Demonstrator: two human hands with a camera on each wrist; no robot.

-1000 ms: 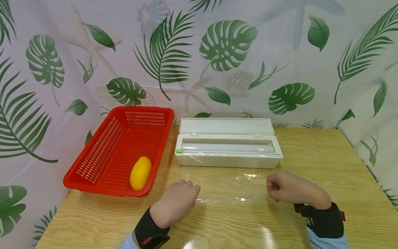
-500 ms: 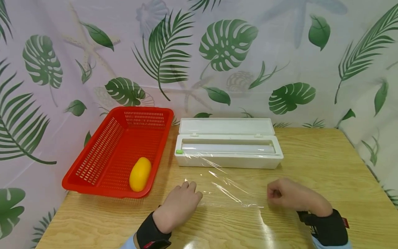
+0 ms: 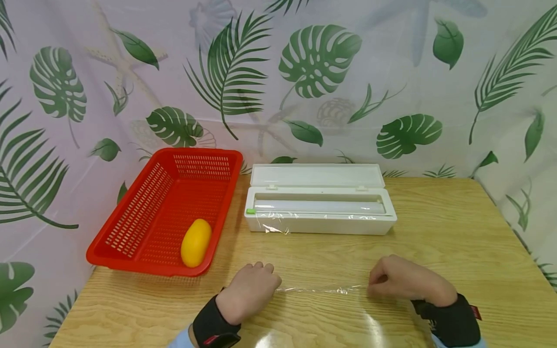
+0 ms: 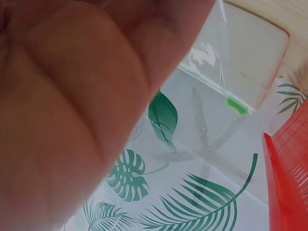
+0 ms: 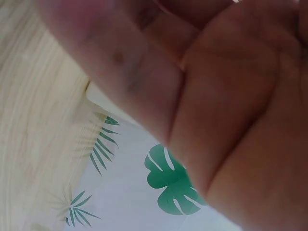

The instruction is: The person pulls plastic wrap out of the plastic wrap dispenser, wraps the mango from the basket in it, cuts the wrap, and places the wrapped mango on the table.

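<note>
Bearing, on the table [image 3: 444,217], a basket [image 3: 139,267] at left and a box [image 3: 370,227] to its right; keeping a fruit [image 3: 196,243] in the basket's near right corner, a roll [image 3: 322,206] in the box; spanning film [image 3: 322,290] between left hand [image 3: 251,290] and right hand [image 3: 406,280], before the box.

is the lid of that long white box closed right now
No, the lid is tipped back behind the white box, leaving the roll inside showing.

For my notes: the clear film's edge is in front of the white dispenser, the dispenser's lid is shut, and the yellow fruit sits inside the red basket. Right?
Not quite: the lid is open, as the head view shows. The clear film's edge is in front of the white dispenser, and the yellow fruit sits inside the red basket.
</note>
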